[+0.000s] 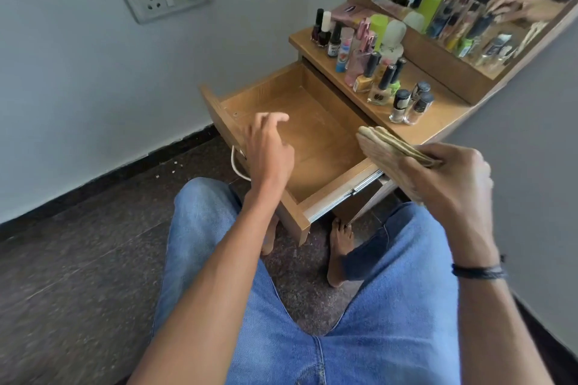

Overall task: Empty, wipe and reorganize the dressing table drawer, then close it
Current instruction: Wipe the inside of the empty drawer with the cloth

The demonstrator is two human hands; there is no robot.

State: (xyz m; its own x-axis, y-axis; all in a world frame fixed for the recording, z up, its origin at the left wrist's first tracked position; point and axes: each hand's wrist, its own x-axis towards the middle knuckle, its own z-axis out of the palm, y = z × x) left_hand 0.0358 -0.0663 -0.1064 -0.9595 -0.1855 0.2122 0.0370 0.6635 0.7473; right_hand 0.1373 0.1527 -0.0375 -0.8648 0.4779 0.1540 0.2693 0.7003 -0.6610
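Our drawer point(312, 122) sat empty right under our left hand point(269, 150), fingers loose, holding nothing. Our right hand point(450, 178) gripped the folded cloth point(384, 150) just beside it. We figured: wipe back corners first, pulling toward us.

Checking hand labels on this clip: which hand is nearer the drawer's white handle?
Left. The left hand hovers just beside the white handle at the drawer front; the right hand is past the drawer's far side, holding a folded cloth.
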